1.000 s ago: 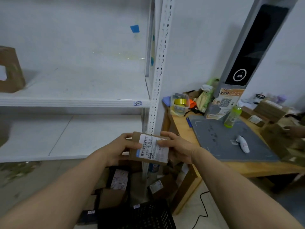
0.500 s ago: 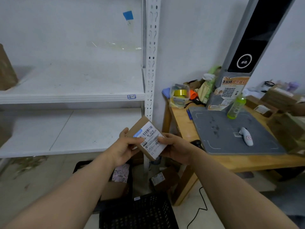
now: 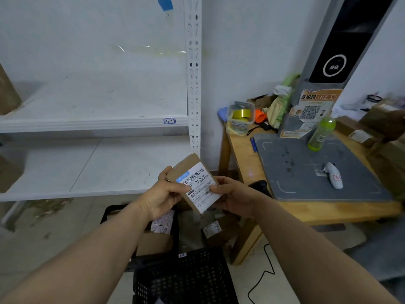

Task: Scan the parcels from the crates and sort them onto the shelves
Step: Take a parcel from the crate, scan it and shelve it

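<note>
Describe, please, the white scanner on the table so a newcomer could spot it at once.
Start at the wooden table right of the white shelves; a grey mat covers much of it. The scanner lies on the mat's right part, nearer you than the green bottle. It is the only white, curved handheld there, with a red mark.

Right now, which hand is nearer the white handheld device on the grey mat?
Right. The right hand grips the parcel on the side toward the white handheld device; the left hand grips the opposite side, farther away.
</note>
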The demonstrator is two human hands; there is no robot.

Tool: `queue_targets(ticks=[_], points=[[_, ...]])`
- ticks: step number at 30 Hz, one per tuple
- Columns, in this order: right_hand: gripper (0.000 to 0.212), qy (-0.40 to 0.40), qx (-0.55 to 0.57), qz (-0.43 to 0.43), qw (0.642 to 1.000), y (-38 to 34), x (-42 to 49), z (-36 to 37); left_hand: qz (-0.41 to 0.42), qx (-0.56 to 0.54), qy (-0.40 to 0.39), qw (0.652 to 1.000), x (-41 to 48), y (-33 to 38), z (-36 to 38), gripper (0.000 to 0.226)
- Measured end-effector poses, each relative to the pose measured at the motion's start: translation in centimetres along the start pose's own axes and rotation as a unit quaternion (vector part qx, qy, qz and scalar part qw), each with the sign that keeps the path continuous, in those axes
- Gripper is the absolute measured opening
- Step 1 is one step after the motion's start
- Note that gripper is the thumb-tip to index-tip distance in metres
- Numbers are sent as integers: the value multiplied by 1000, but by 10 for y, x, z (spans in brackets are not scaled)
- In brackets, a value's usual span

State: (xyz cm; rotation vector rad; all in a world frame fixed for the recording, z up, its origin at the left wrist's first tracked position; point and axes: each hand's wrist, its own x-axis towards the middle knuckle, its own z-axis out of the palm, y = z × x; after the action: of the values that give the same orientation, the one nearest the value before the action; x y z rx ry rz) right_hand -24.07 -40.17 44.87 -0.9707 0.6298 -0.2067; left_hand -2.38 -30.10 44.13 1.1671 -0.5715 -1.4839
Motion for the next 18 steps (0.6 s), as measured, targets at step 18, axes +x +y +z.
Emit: queue_targets(ticks=[18], points=[[46, 356, -233, 44, 904, 19, -5, -64, -65, 52, 139, 987, 4, -35, 33, 71]])
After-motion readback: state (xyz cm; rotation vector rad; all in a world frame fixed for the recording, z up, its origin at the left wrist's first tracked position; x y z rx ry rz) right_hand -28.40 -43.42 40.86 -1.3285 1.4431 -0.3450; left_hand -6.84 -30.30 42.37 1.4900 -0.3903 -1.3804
